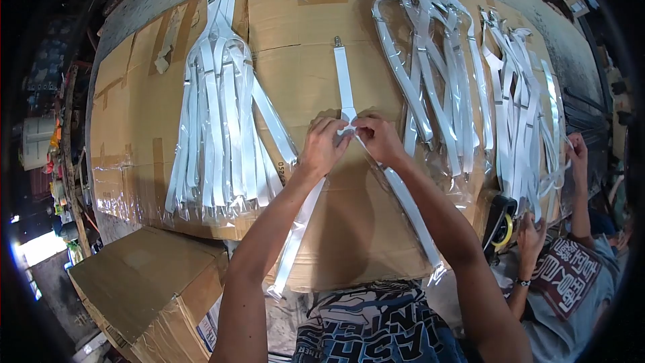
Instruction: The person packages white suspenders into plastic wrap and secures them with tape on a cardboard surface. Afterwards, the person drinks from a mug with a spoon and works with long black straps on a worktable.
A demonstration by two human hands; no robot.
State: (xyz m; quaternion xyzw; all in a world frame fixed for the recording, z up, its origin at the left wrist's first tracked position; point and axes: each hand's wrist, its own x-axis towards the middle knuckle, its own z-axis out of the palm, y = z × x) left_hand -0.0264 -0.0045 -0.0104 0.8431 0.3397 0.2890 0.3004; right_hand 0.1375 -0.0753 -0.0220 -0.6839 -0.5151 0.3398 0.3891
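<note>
A pair of white suspenders (342, 77) lies spread in a Y on the cardboard in front of me, its single strap and metal clip pointing away. Its two longer straps run back toward my body, one on each side. My left hand (324, 142) pinches the suspenders at the junction of the straps. Meeting it there, my right hand (379, 140) grips the same junction from the other side, fingertips nearly touching. What the fingertips do at the join is partly hidden.
Bagged white suspenders (218, 107) are piled at left, with more suspenders (437, 74) at right. Further right, a co-worker's hands (531, 238) are near another bundle (514, 107) and a tape dispenser (498, 222). A cardboard box (144, 282) stands at lower left.
</note>
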